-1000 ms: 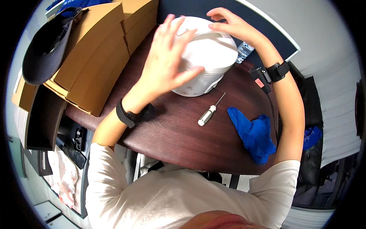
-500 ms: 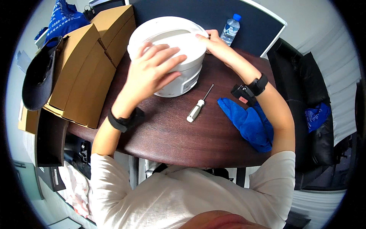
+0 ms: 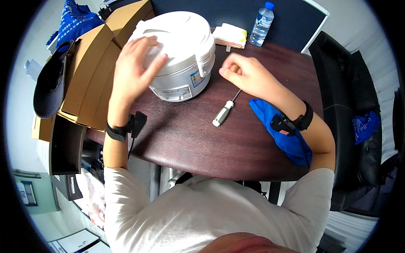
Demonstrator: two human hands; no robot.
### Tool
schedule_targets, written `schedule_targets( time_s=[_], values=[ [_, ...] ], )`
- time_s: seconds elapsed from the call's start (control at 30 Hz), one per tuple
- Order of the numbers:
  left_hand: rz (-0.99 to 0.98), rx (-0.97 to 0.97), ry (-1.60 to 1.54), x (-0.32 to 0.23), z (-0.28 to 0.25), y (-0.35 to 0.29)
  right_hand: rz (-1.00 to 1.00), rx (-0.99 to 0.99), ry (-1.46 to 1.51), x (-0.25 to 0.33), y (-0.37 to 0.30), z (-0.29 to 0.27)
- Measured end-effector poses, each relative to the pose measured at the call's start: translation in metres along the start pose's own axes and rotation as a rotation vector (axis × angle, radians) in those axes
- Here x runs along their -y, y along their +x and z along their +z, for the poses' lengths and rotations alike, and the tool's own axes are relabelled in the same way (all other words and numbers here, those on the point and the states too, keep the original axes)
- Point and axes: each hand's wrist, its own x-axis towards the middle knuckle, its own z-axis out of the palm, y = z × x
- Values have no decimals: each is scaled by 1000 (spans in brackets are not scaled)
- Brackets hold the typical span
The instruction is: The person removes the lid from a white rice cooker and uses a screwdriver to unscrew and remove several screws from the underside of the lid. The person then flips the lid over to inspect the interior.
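Observation:
A white rice cooker [image 3: 185,78] stands upright at the back left of the table, its lid down. A latch or handle piece shows on its right side, and labels face toward me. My left hand [image 3: 137,63] lies against the left of the lid with fingers apart, not wrapped round anything. To the right of the cooker, apart from it, my right hand [image 3: 247,74] hovers with fingers curled in and nothing visible in them. Just below that hand, a screwdriver [image 3: 223,113] with a grey and white handle lies on the table, its tip toward the hand.
A blue cloth [image 3: 280,130] lies under my right forearm. Behind the cooker are a folded pale cloth [image 3: 230,35] and a water bottle [image 3: 261,25] by the dark partition. Cardboard boxes [image 3: 86,80] and a dark cap [image 3: 50,84] crowd the left edge.
The rice cooker has turned, bringing its labels and side latch into sight. My right hand has let go of its far right side and come nearer. The left hand has shifted left.

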Motion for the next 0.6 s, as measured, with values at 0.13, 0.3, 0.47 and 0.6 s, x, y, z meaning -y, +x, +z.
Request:
schedule_targets(
  time_s=[0.13, 0.3, 0.47, 0.6],
  values=[
    [94, -93, 279, -40, 17, 1, 447, 420, -286, -20, -12, 18],
    [165, -135, 234, -25, 26, 4, 454, 541, -483, -21, -16, 48],
    [299, -167, 129, 15, 30, 9, 337, 445, -663, -44, -18, 63],
    [365, -155, 53, 39, 30, 13, 476, 463, -439, -48, -21, 58]
  ],
)
